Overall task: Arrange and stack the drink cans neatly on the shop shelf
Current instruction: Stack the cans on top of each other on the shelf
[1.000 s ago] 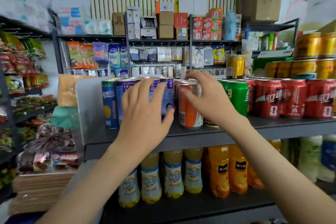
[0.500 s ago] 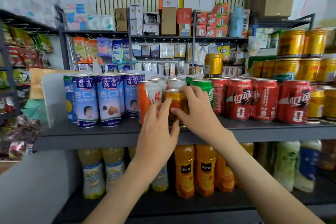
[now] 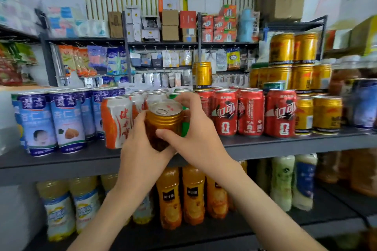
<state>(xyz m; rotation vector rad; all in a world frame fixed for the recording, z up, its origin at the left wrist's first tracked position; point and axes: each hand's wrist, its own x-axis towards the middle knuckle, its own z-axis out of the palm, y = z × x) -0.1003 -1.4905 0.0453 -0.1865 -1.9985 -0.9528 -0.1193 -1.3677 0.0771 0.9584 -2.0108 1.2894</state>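
While curled round the gold can, gripping it from both sides: left hand on the can's left flank and lower part, fingers bent up along the wall; right hand on the right flank, thumb laid across the front, fingers hooked behind the top rim. Held upright between the two palms, at the front edge of the shelf. Base hidden by the hands, so cannot tell whether resting on the shelf or lifted off it. Just right of an orange-and-white can and in front of a green can, with red cans further right.

Metal and cylindrical, with a ribbed gold shoulder, a darker amber body and a flat silver lid with a pull tab. Creased-looking wall on the orange-and-white neighbour. Smooth, glossy skins on the red row and on the blue-and-white cans to the left. Stacked in tiers at far right, more gold cans. Dark, matte, flat shelf board; below it, plastic orange bottles with waisted shapes.
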